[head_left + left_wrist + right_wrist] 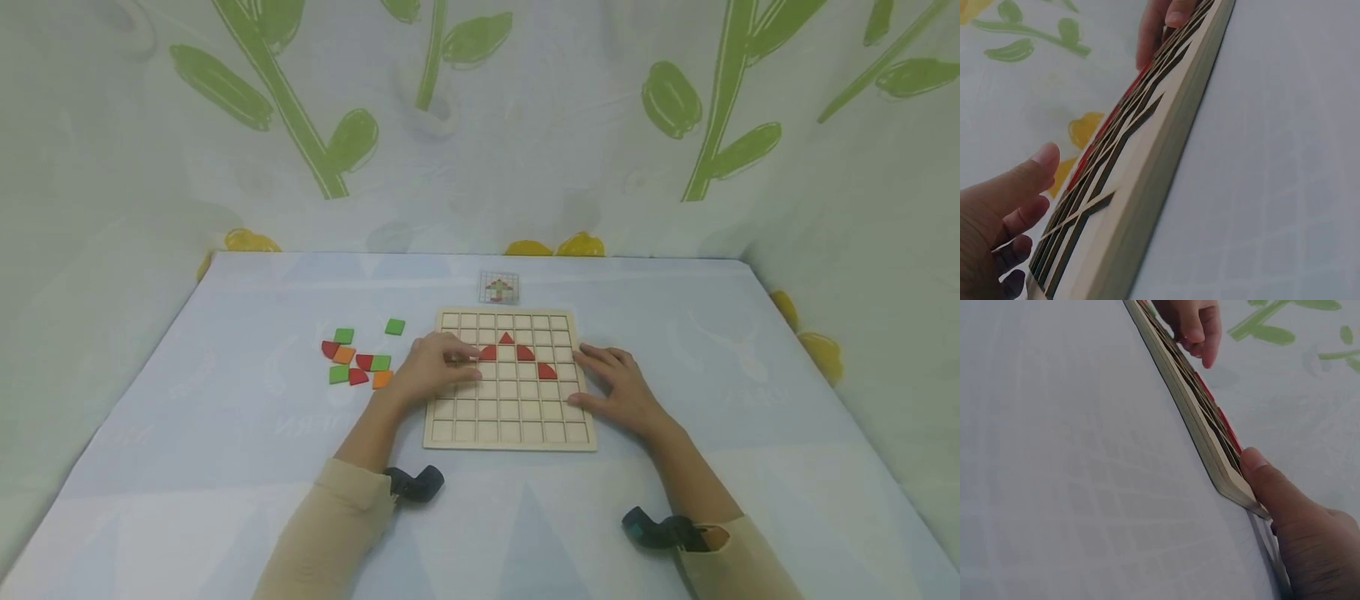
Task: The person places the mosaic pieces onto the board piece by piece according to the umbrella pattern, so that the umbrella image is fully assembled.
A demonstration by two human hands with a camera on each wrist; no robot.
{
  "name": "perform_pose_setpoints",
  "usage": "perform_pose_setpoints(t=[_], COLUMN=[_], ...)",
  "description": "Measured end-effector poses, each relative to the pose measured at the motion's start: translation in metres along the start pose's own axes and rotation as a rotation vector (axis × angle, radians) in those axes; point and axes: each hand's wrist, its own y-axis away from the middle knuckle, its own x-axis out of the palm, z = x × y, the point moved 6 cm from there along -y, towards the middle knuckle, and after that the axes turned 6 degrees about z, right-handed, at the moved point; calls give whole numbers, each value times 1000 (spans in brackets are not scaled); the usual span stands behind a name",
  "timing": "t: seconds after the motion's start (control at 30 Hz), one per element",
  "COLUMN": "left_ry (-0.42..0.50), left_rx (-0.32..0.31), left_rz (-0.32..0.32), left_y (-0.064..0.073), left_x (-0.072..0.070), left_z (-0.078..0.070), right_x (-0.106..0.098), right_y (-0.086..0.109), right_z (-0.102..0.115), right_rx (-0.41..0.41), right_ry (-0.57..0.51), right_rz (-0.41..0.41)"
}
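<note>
Right hand (621, 395) — loosely spread — against the wooden board (529, 409)

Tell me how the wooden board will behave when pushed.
The board should stay stiff, given its thick, straight edge. Lying flat and broad, it probably slides rather than tips. Its red pieces, set within the grid, may travel along.
</note>
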Motion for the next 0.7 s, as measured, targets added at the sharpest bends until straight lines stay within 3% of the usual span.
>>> perform_pose_setpoints(t=[0.17,0.43,0.7], left_ry=[26,-42,-17], left_rx=[27,136,116], left_rz=[7,2,42], left_y=[4,13,24], left_x=[-6,-18,-31], left_z=[0,-1,8], right_x=[-1,-1,1], right_y=[0,1,0], right_z=[2,3,0], right_rx=[0,14,14], right_ry=[0,-7,-5], right_rz=[-1,8,8])
